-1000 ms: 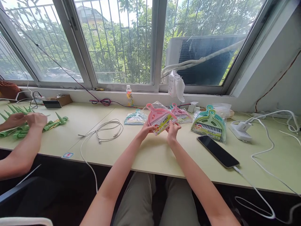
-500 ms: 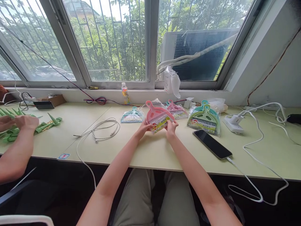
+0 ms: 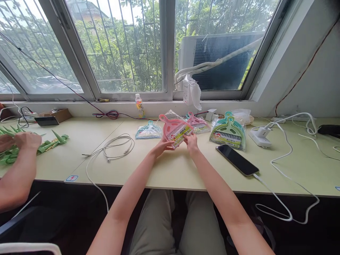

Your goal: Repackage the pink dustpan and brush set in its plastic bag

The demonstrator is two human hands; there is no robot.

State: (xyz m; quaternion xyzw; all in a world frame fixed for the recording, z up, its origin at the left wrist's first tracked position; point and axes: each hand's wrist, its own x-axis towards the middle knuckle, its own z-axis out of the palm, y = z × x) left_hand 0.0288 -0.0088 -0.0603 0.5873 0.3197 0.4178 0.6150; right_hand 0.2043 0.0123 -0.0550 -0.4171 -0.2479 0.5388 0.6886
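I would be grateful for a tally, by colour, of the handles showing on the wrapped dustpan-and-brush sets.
Pink: 2 (held set's handle, table set's handle)
Blue-green: 2 (left handle, right-hand rear handle)
Green: 1 (right-hand front handle)
Total: 5

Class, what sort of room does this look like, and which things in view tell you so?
Probably a small workroom or office: a long table under windows, a plugged-in charger, a phone, and a co-worker's hand busy with green pieces alongside.
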